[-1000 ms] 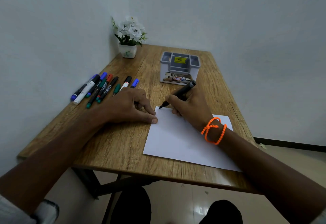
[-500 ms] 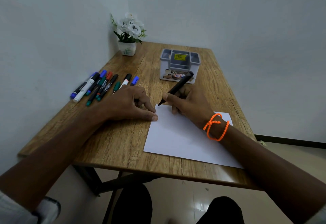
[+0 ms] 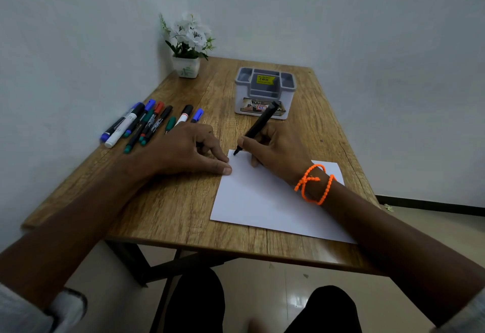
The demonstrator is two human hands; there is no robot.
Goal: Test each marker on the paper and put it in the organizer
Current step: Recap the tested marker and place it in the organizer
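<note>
While the right hand (image 3: 278, 149) pinched the slim black marker (image 3: 258, 125), its tip sat at the far left corner of the white paper sheet (image 3: 262, 201), barrel slanting up and away toward the grey plastic organizer (image 3: 265, 93) just beyond. That hand was nearer the organizer. The left hand (image 3: 189, 151), fingers loosely bent, pressed the sheet's left edge on the wooden tabletop (image 3: 170, 209); no ink mark showed.

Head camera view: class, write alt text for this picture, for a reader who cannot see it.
A person's right hand holds a black marker with its tip at the far left corner of a white paper on a wooden table, while the left hand rests at the paper's edge. More markers lie to the left; a grey organizer stands behind.
</note>
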